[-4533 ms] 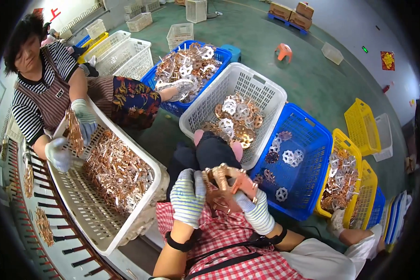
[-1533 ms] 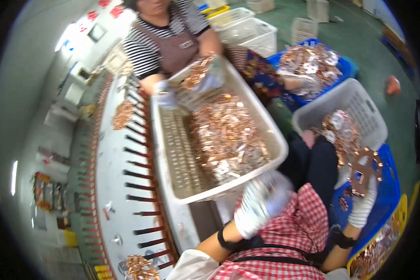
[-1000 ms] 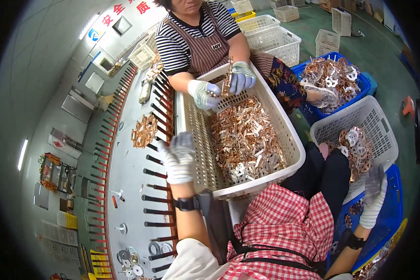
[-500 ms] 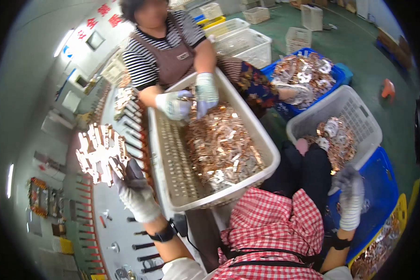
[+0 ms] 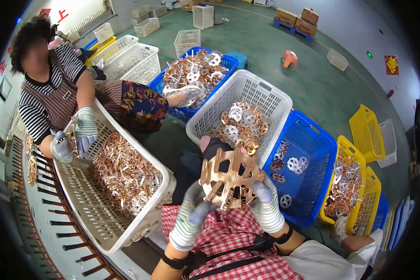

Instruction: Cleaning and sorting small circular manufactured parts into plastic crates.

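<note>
A round, copper-coloured slotted metal disc (image 5: pixel 233 179) with spokes and short finned bars is held up before my lap. My left hand (image 5: pixel 187 219), in a white striped glove with grey fingers, closes on its lower left edge. On its lower right edge, my right hand (image 5: pixel 269 205), gloved alike, grips too. Fingers behind the disc are hidden. Just beyond it stands a light grey crate (image 5: pixel 266 98) with silver and copper discs (image 5: pixel 238 123) heaped inside. To the right, a blue crate (image 5: pixel 319 158) holds a few discs.
At the left, a co-worker's gloved hands (image 5: pixel 84 130) work over a white crate (image 5: pixel 91 207) of small copper strips (image 5: pixel 121 175). Another blue crate (image 5: pixel 182 113) of parts stands farther off. Yellow crates (image 5: pixel 366 126) line the right. An orange stool (image 5: pixel 289 58) stands on the green floor.
My view has turned right. My left hand, raised at the left with a shiny copper part, is now before my lap. My right hand has left the blue crate; both hands hold the disc.
</note>
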### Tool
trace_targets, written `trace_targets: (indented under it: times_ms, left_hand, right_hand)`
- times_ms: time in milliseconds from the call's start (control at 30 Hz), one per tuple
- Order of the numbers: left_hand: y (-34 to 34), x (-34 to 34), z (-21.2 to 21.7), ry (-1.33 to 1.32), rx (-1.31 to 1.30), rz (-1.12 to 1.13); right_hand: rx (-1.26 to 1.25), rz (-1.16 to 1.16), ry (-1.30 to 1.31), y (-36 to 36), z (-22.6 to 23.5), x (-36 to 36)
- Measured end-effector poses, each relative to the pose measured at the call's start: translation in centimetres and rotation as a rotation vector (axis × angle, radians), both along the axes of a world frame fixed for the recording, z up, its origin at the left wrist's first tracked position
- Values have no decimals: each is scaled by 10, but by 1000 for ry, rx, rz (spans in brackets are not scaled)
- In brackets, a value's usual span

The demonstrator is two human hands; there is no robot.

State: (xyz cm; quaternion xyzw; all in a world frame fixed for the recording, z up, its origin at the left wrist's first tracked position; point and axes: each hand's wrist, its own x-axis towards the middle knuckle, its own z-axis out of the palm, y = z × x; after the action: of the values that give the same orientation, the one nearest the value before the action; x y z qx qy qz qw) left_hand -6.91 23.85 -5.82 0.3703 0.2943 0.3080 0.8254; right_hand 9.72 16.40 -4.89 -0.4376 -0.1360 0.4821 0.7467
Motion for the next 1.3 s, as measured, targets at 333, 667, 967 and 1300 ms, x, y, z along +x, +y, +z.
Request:
trace_targets:
  times_ms: [333, 667, 967, 1300]
  left_hand:
    - [-11, 30, -9, -148, -184, 257]
    - [0, 40, 18, 495, 692, 294]
    - [14, 47, 5, 660, 861, 340]
    - [-11, 58, -7, 397, 927, 362]
  right_hand:
    - [47, 100, -388, -29, -68, -23]
    - [148, 119, 149, -27, -58, -13]
    - [-74, 128, -1398, -12, -28, -8]
    - [-300, 27, -641, -16, -61, 6]
